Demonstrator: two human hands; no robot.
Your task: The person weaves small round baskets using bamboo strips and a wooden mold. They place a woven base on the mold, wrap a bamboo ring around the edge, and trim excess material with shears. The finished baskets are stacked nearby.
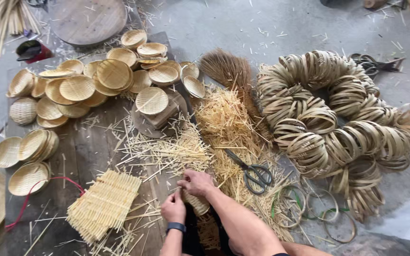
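Working on a small woven bamboo basket [196,203], held low between the knees, just beside the stack of square woven mats [104,204]. Left hand [173,208] closed around its near edge; right hand [195,183] on top, fingers pinched on the weave. Better to keep the left grip firm and press the strips down evenly — probably without twisting, since thin bamboo splits easily. Scissors [251,171] lying near on the heap of cut bamboo splinters [224,123]. Finished round baskets [77,87] well apart, bamboo hoops [333,118] to the right.
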